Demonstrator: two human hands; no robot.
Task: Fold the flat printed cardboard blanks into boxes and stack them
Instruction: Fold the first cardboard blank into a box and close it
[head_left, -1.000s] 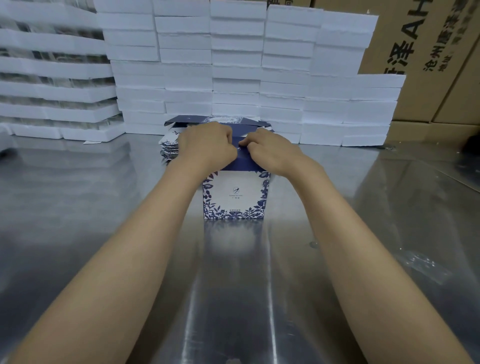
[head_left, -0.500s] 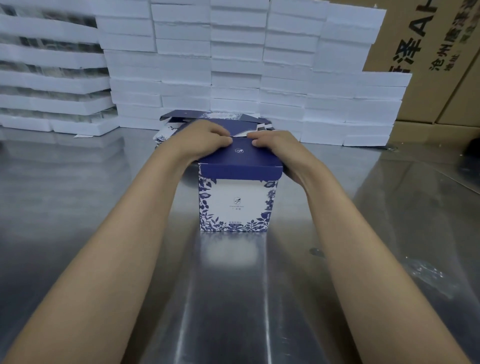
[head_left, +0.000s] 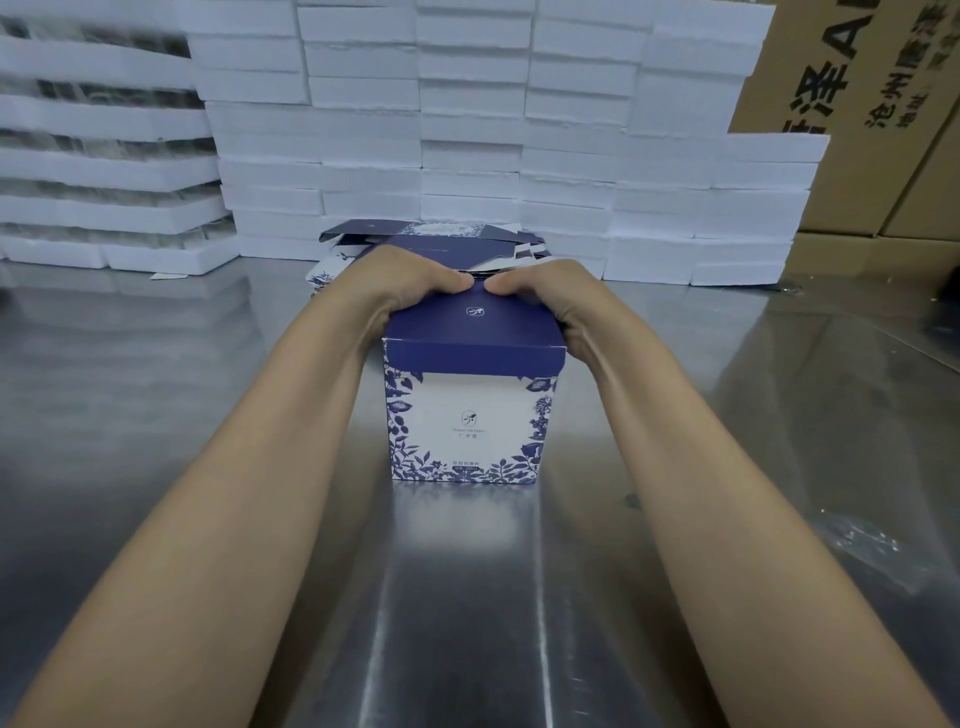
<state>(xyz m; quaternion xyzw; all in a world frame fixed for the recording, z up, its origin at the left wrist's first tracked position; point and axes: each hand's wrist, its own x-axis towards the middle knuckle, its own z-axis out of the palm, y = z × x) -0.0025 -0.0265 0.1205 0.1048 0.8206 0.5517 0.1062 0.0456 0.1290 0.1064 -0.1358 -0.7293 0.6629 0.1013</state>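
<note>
Now, nearest the camera, both bare forearms reach forward over the shiny metal table (head_left: 156, 415) to the printed box (head_left: 470, 426), which stands upright at the table's centre with its white, blue-flowered front facing the camera. Its dark blue lid (head_left: 472, 327), a second ago bunched under the fingers and half a second ago coming down, lies flat across the top, its front lip hanging over the front panel rather than visibly tucked in. The left hand (head_left: 400, 280) and right hand (head_left: 550, 291) grip the lid's far edge and upper corners, fingers curled, thumbs almost meeting. I judge this box nearly closed, with only the lip left to seat before stacking. Just behind lies the loose pile of flat blanks (head_left: 431, 241), then the wall of white foam slabs (head_left: 467, 130), and brown cartons (head_left: 857, 104) at far right.
</note>
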